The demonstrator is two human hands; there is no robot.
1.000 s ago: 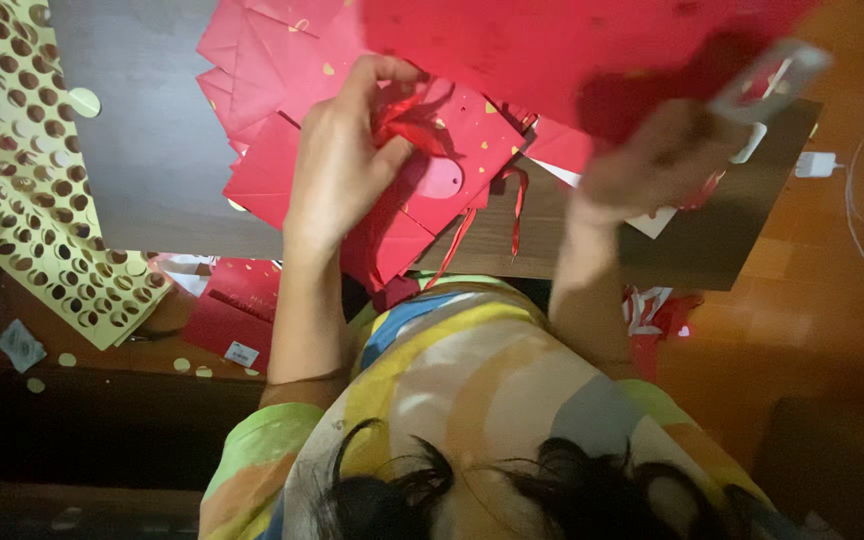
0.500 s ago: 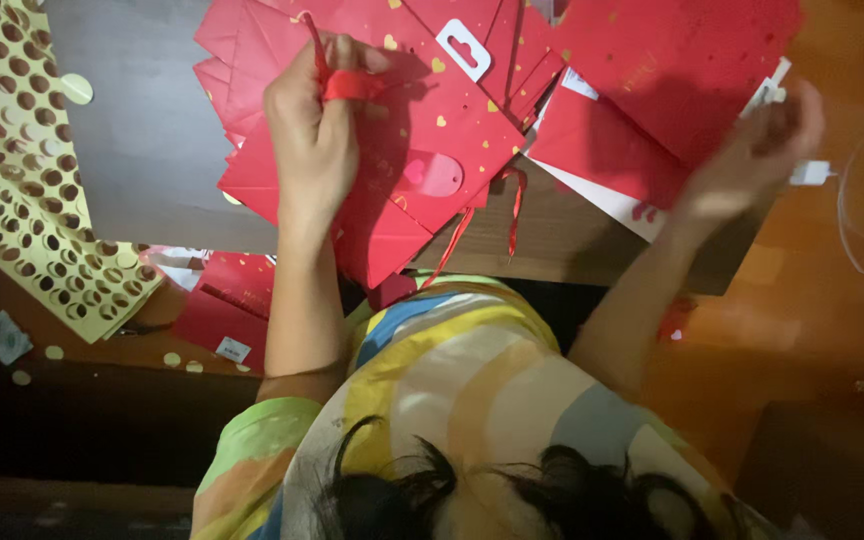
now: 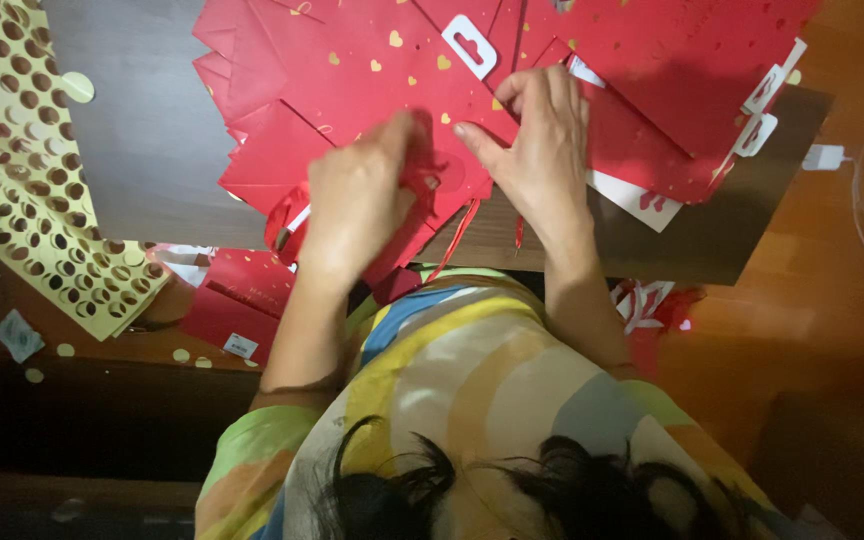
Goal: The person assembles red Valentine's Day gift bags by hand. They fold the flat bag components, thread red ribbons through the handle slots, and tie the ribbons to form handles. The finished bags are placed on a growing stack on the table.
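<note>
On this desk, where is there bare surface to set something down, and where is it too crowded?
Bare dark tabletop shows between the yellow punched sheet and the red paper bags. A narrower strip lies right of the bags, toward the white charger. The middle is crowded: overlapping bags under the left hand and right hand, with red ribbons hanging over the near edge.

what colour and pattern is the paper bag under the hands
Red paper bag with small gold hearts, seen in the head view.

Two hands (image 3: 357,205), several red paper bags (image 3: 352,90), one punched yellow sheet (image 3: 12,170)
</note>
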